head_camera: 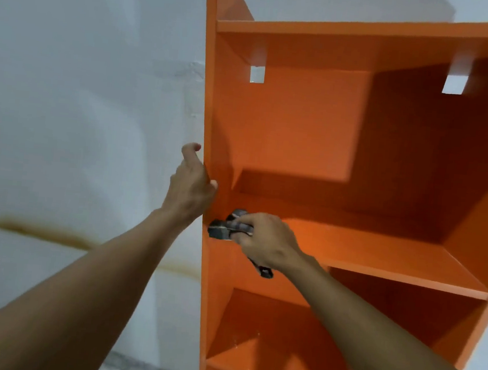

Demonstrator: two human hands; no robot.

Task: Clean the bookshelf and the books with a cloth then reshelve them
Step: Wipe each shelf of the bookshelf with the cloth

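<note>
A right hand (264, 239) closes around a bunched grey cloth (228, 227), pressing it onto the front left corner of a shelf board (378, 255) in an orange bookshelf (301, 125). The left hand (191, 186) grips the bookshelf's left side panel, thumb curled inside. A white wall (83, 82) stands behind.
</note>
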